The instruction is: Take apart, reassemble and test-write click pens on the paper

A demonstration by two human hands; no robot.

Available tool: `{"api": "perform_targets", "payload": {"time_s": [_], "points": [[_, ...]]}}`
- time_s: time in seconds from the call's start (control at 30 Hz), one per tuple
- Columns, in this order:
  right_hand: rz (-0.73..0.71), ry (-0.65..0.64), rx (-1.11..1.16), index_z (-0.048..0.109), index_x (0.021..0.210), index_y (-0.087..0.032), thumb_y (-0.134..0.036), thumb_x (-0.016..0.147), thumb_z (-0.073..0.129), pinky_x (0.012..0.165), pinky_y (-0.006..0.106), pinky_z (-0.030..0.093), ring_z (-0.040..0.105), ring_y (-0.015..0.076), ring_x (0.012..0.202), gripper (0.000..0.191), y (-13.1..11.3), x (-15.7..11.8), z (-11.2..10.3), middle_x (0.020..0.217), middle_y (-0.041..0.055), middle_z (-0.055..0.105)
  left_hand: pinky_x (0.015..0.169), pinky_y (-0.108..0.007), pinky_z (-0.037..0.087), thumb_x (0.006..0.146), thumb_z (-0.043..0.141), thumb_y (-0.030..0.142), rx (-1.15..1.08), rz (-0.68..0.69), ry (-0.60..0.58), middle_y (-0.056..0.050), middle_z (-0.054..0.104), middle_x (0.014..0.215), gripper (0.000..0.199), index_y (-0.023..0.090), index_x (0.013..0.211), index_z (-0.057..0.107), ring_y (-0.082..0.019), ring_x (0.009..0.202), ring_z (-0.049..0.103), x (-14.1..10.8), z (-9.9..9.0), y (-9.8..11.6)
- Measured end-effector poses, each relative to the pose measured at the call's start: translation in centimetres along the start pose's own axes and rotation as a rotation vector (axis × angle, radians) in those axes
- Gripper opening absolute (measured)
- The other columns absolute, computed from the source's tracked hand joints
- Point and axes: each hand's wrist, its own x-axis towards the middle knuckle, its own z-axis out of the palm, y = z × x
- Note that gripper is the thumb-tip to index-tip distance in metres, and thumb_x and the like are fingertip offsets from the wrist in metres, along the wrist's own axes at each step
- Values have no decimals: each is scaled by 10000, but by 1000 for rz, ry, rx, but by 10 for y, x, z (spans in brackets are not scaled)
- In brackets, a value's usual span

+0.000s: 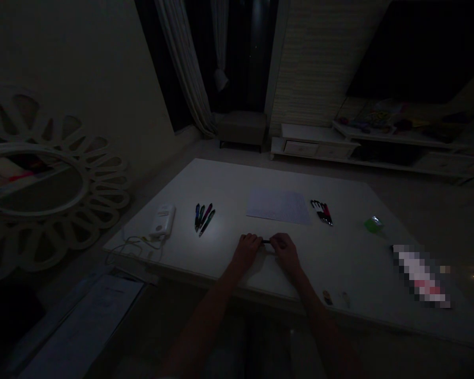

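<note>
Between my two hands, just above the white table (221,184), is a thin dark pen-like object (266,242). My left hand (248,248) is closed on its left end, and my right hand (285,248) pinches its right end. Beyond them lies a pale sheet of paper (278,206). Several pens (204,217) lie side by side to the left of my hands. Right of the paper is a group of black, white and red pens or markers (322,212).
A white device (163,221) with cables stands at the table's left. To the right are a green translucent item (374,225) and a pixelated flat object (421,276). Small items (327,298) lie by the near edge. The room is dim.
</note>
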Motion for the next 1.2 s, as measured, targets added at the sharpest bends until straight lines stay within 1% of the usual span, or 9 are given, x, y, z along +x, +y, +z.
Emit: {"api": "perform_targets", "payload": {"time_s": [0.1, 0.2, 0.27, 0.4, 0.53, 0.63, 0.8, 1.0, 1.2], "points": [[-1, 11, 74, 616, 1019, -202, -462, 725, 633, 673, 308, 510, 596, 188, 840, 393, 3, -2, -1, 1031, 93, 592, 804, -341, 371, 910, 458, 224, 7, -6, 13, -42, 582, 936, 120, 197, 996, 538, -179, 892, 519, 0, 0, -1], [-25, 2, 62, 659, 816, -193, -462, 741, 613, 677, 302, 520, 598, 182, 859, 283, 7, -2, 0, 1111, 97, 554, 796, -339, 373, 911, 458, 238, 8, -2, 11, -40, 580, 923, 120, 198, 993, 537, -179, 892, 517, 0, 0, -1], [-12, 0, 46, 652, 737, -183, -480, 761, 587, 666, 298, 523, 600, 170, 806, 305, 8, -1, 2, 1051, 92, 568, 799, -338, 373, 912, 457, 233, 6, 3, 8, -39, 580, 932, 120, 200, 993, 538, -178, 893, 517, 0, 1, -1], [0, -6, 48, 647, 781, -179, -486, 786, 563, 646, 298, 526, 597, 163, 740, 318, 7, 1, 4, 962, 90, 591, 814, -342, 372, 904, 463, 200, 3, 16, 15, -40, 582, 958, 134, 200, 1017, 536, -178, 899, 519, -1, 3, -1], [-41, 29, 64, 645, 929, -206, -441, 726, 642, 689, 316, 535, 606, 177, 841, 310, 7, -1, 1, 1143, 100, 543, 800, -345, 374, 908, 449, 194, 7, 3, -1, -45, 587, 949, 134, 198, 1004, 542, -184, 889, 522, 0, 3, -1], [-15, 14, 40, 661, 801, -201, -455, 742, 620, 671, 305, 535, 607, 182, 857, 264, 7, -2, 0, 1193, 108, 524, 799, -344, 374, 913, 441, 207, 2, -3, -5, -44, 586, 946, 135, 201, 1002, 541, -185, 893, 520, 0, 2, -2], [9, -6, 24, 657, 758, -181, -482, 783, 562, 686, 311, 532, 619, 179, 808, 317, 6, -1, 1, 1069, 111, 588, 807, -341, 375, 907, 449, 194, 4, 10, -8, -46, 581, 956, 141, 199, 1017, 535, -182, 899, 518, -1, 1, -1], [98, 12, 203, 581, 1114, -203, -405, 693, 676, 750, 352, 529, 643, 206, 866, 477, 6, -1, -2, 1031, 98, 656, 807, -339, 379, 915, 440, 214, -9, 8, 3, -45, 586, 948, 144, 196, 1022, 534, -185, 904, 518, -1, 1, 0], [102, 49, 215, 594, 1040, -174, -413, 663, 683, 691, 331, 518, 643, 186, 715, 454, 9, 2, 0, 759, 45, 674, 809, -340, 376, 906, 454, 192, 15, 8, -11, -43, 588, 946, 122, 196, 992, 540, -184, 904, 522, -1, 1, 0]]}}
